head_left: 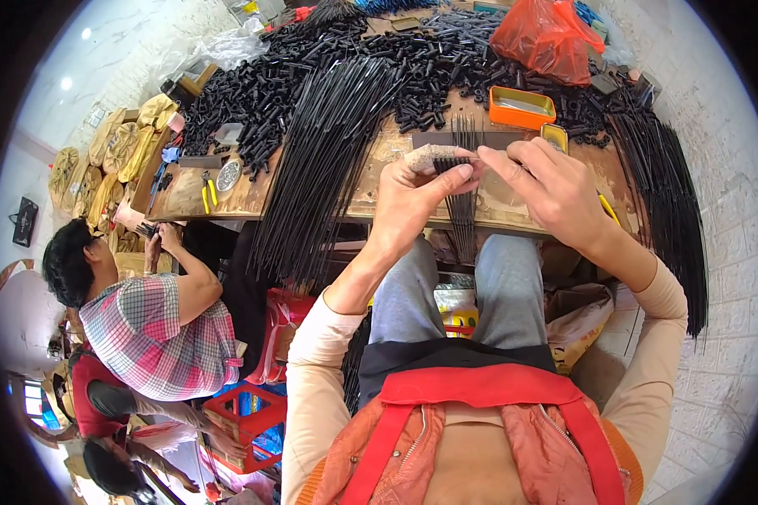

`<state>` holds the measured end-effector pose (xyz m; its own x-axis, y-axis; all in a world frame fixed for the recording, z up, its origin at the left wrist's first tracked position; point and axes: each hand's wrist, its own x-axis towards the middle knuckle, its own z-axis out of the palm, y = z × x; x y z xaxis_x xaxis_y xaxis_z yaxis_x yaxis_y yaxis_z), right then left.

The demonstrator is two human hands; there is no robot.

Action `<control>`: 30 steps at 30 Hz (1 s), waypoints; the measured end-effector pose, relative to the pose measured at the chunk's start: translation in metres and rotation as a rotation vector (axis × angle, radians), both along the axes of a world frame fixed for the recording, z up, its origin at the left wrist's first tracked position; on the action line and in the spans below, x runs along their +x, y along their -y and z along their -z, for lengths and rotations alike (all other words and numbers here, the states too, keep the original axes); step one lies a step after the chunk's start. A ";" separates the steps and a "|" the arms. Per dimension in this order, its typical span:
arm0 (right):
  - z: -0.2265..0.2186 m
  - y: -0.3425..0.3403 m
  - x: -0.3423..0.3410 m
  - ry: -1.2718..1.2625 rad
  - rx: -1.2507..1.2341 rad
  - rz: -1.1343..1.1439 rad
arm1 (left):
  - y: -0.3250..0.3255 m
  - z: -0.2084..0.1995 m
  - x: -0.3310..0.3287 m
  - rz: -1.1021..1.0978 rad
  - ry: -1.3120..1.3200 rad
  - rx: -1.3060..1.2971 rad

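Black slender rods (pixel 461 209) line up side by side at the worn wooden table's (pixel 248 200) edge, left hand (pixel 408 195) clamping them between thumb and beige-wrapped finger; right hand (pixel 556 181) works its fingertips close by, pinching or not, hard to tell! Stubby matte tubes (pixel 244 109) heap behind.

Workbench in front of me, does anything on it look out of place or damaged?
The workbench has pale, scuffed patches. Left of your left hand, a bundle of black rods juts past the front edge.
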<state>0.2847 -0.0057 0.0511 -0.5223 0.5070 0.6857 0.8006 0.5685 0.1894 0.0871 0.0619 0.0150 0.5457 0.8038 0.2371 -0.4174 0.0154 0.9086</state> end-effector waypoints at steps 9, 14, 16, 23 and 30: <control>-0.004 0.000 -0.001 0.131 0.183 -0.087 | 0.001 0.001 -0.001 0.003 -0.040 -0.008; -0.009 -0.007 -0.003 0.068 0.068 -0.178 | 0.002 0.004 0.000 0.016 -0.020 -0.009; -0.009 -0.007 -0.001 0.046 0.054 -0.212 | 0.001 0.004 0.001 0.004 -0.039 0.002; -0.008 0.012 0.021 -0.008 -0.037 0.028 | -0.002 -0.001 -0.001 0.039 -0.039 -0.003; -0.009 0.005 0.016 -0.110 -0.138 -0.020 | -0.002 -0.004 -0.001 0.042 -0.086 0.012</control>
<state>0.3011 -0.0106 0.0596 -0.4592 0.5902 0.6640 0.8002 0.5994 0.0206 0.0860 0.0635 0.0193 0.5974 0.7772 0.1977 -0.3372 0.0198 0.9412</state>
